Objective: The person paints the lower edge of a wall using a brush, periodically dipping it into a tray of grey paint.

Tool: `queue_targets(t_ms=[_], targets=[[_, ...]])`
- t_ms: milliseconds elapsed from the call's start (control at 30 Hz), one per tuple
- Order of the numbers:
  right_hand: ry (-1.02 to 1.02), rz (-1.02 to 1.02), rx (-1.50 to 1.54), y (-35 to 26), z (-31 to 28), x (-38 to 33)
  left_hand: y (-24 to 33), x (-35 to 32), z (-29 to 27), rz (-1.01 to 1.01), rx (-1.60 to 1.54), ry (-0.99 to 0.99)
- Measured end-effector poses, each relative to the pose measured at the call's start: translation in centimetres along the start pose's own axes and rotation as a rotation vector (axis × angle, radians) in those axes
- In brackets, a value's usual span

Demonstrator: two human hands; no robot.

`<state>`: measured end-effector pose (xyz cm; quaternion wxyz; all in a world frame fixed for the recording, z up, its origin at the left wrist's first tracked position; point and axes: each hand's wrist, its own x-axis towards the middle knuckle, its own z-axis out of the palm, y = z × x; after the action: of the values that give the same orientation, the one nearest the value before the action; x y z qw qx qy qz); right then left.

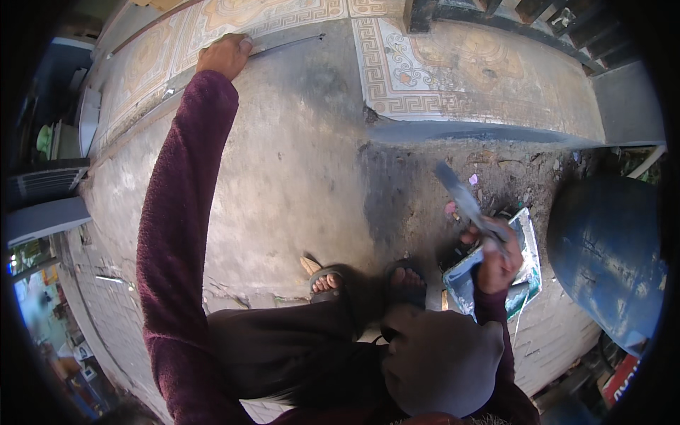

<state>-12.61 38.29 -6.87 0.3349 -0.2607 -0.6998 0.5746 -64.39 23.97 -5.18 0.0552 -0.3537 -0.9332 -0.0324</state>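
Observation:
My left hand (225, 55) is stretched far forward to the edge of the tiled step, its fingers curled in. From beside its thumb a thin dark rod (289, 45) runs right along the step edge to a small dark tip. Lower right, my right hand (497, 258) grips a long flat grey tool (462, 195), smeared by motion; whether it is a brush or a trowel does not show. That hand is over an open, roughly square container (525, 234), whose pale walls are smeared grey. A blue-grey coated strip (467, 132) covers the edge of the right-hand step.
Patterned tiles (397, 67) top the steps. A dark railing (517, 21) stands at the far right. A large blue drum (609, 255) is close to the right of the container. My sandalled feet (327, 282) are on the worn concrete floor (283, 191). Debris lies along the right step.

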Motion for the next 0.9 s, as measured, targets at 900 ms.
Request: queue_targets(t_ms=[900], targets=[[-0.188,-0.240,-0.273,2.0,5.3,3.3,-3.8,4.2,-1.2,0.201,-0.201,-0.089]])
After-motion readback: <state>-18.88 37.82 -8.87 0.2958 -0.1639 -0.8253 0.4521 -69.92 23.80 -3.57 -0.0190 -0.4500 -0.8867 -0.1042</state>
